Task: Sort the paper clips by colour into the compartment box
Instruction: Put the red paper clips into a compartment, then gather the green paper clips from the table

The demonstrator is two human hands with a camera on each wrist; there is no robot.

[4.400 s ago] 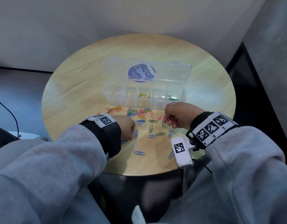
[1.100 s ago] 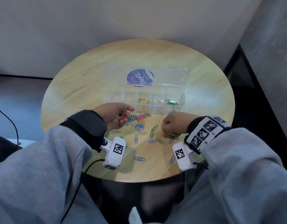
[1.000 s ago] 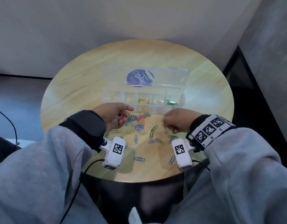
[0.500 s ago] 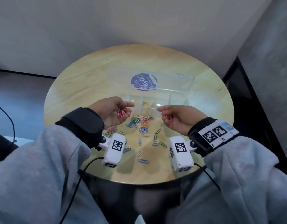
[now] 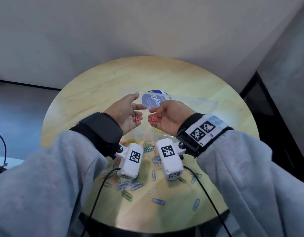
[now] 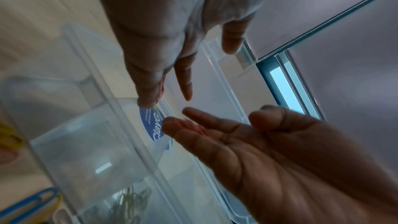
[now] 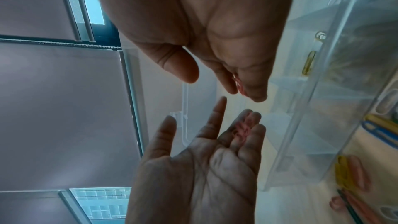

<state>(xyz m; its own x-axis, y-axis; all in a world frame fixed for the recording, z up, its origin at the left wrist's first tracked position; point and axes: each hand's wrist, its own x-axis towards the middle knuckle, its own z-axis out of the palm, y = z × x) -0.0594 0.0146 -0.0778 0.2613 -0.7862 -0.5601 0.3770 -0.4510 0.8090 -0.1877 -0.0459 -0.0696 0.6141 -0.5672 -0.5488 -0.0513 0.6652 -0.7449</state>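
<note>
Hands meet palm-up above the clear compartment box (image 5: 195,106), which lies open on the round wooden table (image 5: 100,82) with its lid tipped to the far side. The left hand (image 5: 125,115) has its fingers loosely spread and cradles a small bunch of pink paper clips (image 5: 137,118) on them. The right hand (image 5: 166,117) has its fingers gently curled under a second pink bunch (image 5: 153,118), just beside the first, fingertips almost touching. Loose clips (image 5: 130,185) of blue, green and yellow lie scattered on the near part of the table.
</note>
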